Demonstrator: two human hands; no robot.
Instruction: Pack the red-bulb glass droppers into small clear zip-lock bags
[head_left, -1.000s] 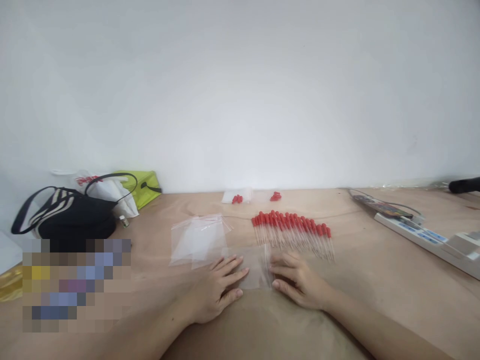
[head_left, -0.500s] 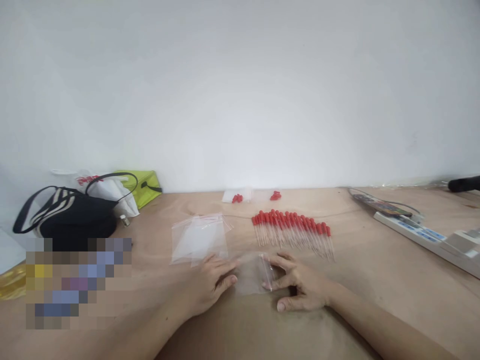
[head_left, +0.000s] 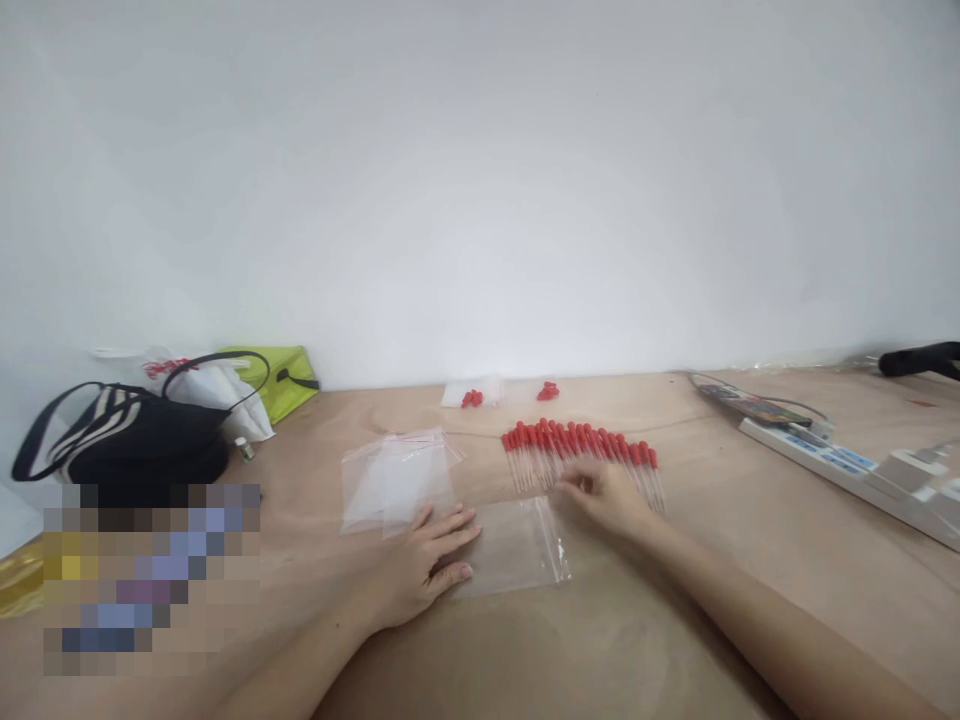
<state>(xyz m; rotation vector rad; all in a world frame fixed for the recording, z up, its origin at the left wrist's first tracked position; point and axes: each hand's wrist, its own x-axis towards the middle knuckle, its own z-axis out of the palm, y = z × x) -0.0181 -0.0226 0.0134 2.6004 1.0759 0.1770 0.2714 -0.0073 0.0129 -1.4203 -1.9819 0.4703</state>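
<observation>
Droppers point(head_left: 581, 440) lie twelve o'clock from nearer right hand point(head_left: 611, 500), stems toward five; its grip I can't tell; left hand point(head_left: 427, 560) spread on bag point(head_left: 517, 545).

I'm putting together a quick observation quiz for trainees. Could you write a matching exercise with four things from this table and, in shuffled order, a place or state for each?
Things:
1. Nearest clear bag
2. Red-topped droppers
3. Power strip
4. Lime-green bag

Places or states:
A. On the left, partly behind a white plastic bag
B. Lying in a row, partly hidden by the right hand
C. Flat, extending rightward from the left hand
D. On the right, white with blue sockets

Right pairs: 1-C, 2-B, 3-D, 4-A
</observation>
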